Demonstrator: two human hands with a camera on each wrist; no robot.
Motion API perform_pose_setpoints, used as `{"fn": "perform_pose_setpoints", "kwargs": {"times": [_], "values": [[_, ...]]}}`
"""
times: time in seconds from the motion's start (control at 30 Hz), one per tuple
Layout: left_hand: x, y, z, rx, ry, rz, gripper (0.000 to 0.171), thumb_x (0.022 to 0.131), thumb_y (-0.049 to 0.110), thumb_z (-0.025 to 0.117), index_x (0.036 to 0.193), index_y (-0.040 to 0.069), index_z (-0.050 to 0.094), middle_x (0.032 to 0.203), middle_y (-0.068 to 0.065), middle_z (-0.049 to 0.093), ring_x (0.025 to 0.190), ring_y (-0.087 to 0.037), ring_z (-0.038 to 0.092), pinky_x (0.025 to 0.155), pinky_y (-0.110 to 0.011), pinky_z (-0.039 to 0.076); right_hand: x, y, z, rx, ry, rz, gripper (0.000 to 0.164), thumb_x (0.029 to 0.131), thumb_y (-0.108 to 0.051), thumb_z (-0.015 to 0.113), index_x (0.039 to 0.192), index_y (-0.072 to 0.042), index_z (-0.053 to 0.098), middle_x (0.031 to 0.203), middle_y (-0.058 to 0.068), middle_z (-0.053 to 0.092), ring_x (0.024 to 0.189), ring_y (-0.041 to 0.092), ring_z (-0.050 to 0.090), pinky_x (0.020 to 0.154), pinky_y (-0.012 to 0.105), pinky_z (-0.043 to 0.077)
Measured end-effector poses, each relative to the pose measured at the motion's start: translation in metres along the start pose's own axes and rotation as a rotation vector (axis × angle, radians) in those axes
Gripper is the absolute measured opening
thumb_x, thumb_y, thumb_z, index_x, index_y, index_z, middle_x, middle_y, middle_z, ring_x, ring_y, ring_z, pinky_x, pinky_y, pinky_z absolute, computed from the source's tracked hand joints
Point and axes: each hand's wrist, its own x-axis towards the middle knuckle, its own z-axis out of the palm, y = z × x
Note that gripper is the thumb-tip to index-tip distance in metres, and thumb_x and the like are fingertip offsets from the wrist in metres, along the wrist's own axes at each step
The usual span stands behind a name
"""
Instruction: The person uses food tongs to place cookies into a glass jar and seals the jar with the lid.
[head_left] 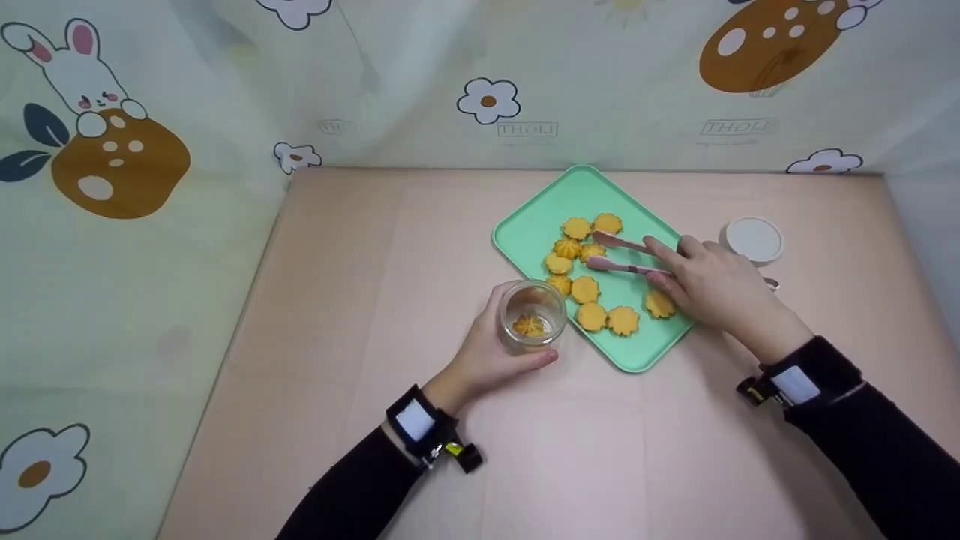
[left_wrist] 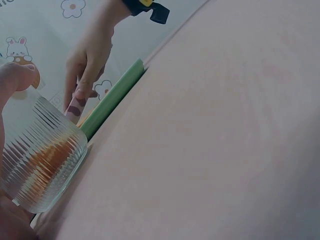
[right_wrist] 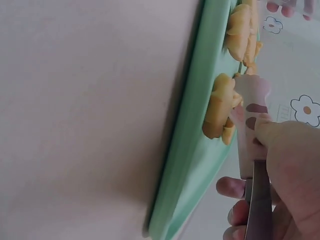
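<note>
My left hand (head_left: 484, 345) holds a clear ribbed glass jar (left_wrist: 67, 130) at the tray's near-left edge. One flower-shaped cookie (head_left: 529, 325) lies in the jar's bottom. With fingers and thumb, my right hand (head_left: 724, 289) grips pink tongs (head_left: 630, 268) over a green tray (head_left: 525, 229). The tong tips stand apart, one on each side of a cookie (head_left: 592, 252); whether they touch it I cannot tell. Several more golden scalloped cookies (head_left: 585, 289) lie on the tray, and one sits beneath my right hand.
A round white lid (head_left: 754, 240) lies on the pale pink table (head_left: 360, 300), right of the tray and just behind my right hand. A printed curtain (head_left: 405, 97) hangs along the table's back and left sides.
</note>
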Motion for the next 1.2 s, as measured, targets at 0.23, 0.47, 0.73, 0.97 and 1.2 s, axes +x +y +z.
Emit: {"fn": "perform_pose_setpoints", "kwargs": {"times": [0.23, 0.47, 0.73, 0.97, 1.2], "values": [[0.001, -0.001, 0.000, 0.000, -0.001, 0.008, 0.095, 0.078, 0.025, 0.100, 0.156, 0.015, 0.046, 0.149, 0.002, 0.061, 0.140, -0.019, 0.055, 0.121, -0.047, 0.043, -0.004, 0.004, 0.004, 0.016, 0.013, -0.040, 0.056, 0.108, -0.035, 0.071, 0.156, -0.009, 0.060, 0.099, 0.019, 0.062, 0.073, 0.032, 0.057, 0.063, 0.048, 0.053], [0.000, -0.001, 0.000, 0.002, -0.001, 0.011, 0.095, 0.078, 0.025, 0.100, 0.155, 0.014, 0.046, 0.148, 0.001, 0.062, 0.139, -0.019, 0.056, 0.121, -0.047, 0.043, -0.008, 0.008, 0.004, 0.022, 0.026, -0.085, 0.053, 0.105, -0.033, 0.076, 0.152, -0.009, 0.065, 0.093, 0.013, 0.059, 0.067, 0.025, 0.051, 0.058, 0.041, 0.046], [0.000, -0.001, 0.000, 0.006, 0.003, 0.017, 0.094, 0.078, 0.025, 0.100, 0.154, 0.014, 0.047, 0.147, 0.000, 0.062, 0.139, -0.019, 0.056, 0.121, -0.047, 0.043, -0.012, 0.009, 0.005, 0.049, 0.107, -0.106, 0.047, 0.102, -0.030, 0.080, 0.143, -0.010, 0.070, 0.090, 0.010, 0.067, 0.067, 0.026, 0.059, 0.056, 0.044, 0.049], [0.000, -0.001, -0.001, 0.009, 0.004, 0.008, 0.095, 0.077, 0.025, 0.101, 0.155, 0.014, 0.047, 0.148, 0.000, 0.062, 0.140, -0.019, 0.056, 0.122, -0.047, 0.042, -0.016, 0.011, 0.006, 0.049, 0.142, -0.107, 0.048, 0.099, -0.031, 0.083, 0.142, -0.012, 0.071, 0.094, 0.012, 0.072, 0.075, 0.032, 0.069, 0.058, 0.050, 0.054], [0.001, -0.003, 0.000, -0.015, 0.005, -0.020, 0.100, 0.073, 0.014, 0.101, 0.156, 0.009, 0.045, 0.149, -0.007, 0.062, 0.141, -0.027, 0.055, 0.123, -0.053, 0.039, -0.019, 0.013, 0.001, 0.054, 0.126, -0.092, 0.048, 0.100, -0.031, 0.082, 0.144, -0.014, 0.071, 0.088, 0.006, 0.066, 0.068, 0.022, 0.057, 0.054, 0.040, 0.046]]}}
